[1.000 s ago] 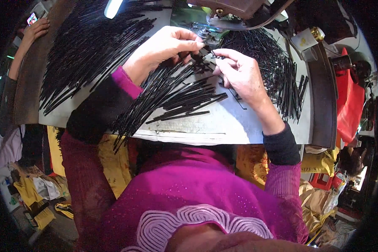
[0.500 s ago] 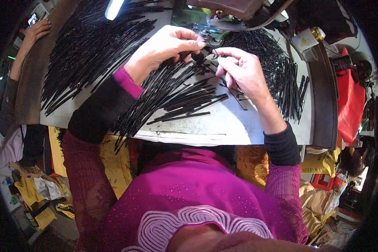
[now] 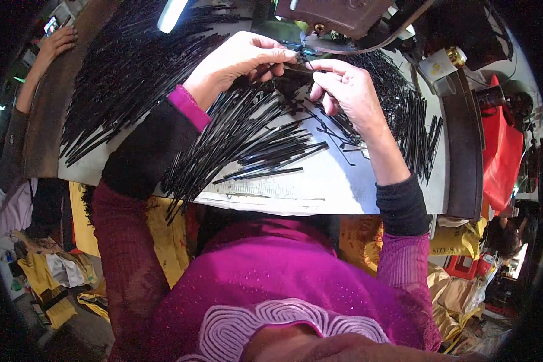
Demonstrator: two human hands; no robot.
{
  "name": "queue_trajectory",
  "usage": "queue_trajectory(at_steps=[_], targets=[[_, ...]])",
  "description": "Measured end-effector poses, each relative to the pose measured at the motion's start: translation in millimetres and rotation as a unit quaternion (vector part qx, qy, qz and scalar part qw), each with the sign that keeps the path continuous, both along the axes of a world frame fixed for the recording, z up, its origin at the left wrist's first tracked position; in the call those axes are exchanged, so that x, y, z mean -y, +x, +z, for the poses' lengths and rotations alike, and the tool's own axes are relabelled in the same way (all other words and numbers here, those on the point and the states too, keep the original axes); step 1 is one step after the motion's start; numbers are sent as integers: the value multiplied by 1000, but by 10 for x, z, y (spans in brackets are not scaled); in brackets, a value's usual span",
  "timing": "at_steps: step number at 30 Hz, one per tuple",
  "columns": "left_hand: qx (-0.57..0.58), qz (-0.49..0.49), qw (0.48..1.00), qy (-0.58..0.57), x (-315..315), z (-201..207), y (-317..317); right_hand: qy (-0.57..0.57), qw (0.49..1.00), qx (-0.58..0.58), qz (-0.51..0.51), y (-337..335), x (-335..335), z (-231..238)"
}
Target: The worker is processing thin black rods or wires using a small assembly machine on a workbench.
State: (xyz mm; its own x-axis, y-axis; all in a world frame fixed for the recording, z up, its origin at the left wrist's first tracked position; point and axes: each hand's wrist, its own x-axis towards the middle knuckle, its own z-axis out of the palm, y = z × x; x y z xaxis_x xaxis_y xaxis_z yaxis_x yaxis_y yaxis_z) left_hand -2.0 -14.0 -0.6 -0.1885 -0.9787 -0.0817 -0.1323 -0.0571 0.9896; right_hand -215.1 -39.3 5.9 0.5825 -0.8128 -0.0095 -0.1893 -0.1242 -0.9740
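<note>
Beneath the machine's brown head [image 3: 338, 18], my two hands work close together. My left hand [image 3: 238, 63] is closed, thumb and forefinger pinching a small dark piece at the machine's metal tip. My right hand [image 3: 353, 96] pinches a thin black strip [image 3: 309, 64] whose far part reaches toward the left fingertips. Exactly how the two pieces meet is too small to tell. Under and in front of my left hand lies a loose fan of straight black strips [image 3: 223, 139]. A few thin bent black strips [image 3: 338, 142] rest on the pale tabletop [image 3: 320, 181] below my right hand.
A large heap of black strips [image 3: 127, 90] covers the left side, another pile [image 3: 404, 114] the right. Beyond the right pile stand a white cup [image 3: 437, 63] and a clear cup [image 3: 445, 85]. A red bag [image 3: 502, 157] hangs at right. Another person's hand [image 3: 59, 42] rests far left.
Both hands remain pinched near the machine's tip; the left has risen slightly. The right hand's strip now angles up toward the left fingertips. The whole view has shifted a little.
</note>
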Motion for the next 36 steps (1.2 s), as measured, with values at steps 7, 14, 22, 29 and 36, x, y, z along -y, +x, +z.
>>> queue_trajectory(at_steps=[7, 14, 22, 29, 36], targets=[[-18, -6, 1000, 16, 22, -20, 0, 7, 1000, -5, 3, -17, 8, -1], [-24, 22, 999, 30, -57, 28, -21, 91, 994, 53, -1, -9, 30, -12], [-27, 7, 999, -26, -211, 67, -276, 200, 920, 306, -140, -138, 174, -185], [98, -72, 992, -38, -303, 93, -235, 200, 949, 230, -85, -17, 49, -134], [479, 47, 852, -206, -320, 49, 723, 184, 948, 245, -89, -120, 169, -171]])
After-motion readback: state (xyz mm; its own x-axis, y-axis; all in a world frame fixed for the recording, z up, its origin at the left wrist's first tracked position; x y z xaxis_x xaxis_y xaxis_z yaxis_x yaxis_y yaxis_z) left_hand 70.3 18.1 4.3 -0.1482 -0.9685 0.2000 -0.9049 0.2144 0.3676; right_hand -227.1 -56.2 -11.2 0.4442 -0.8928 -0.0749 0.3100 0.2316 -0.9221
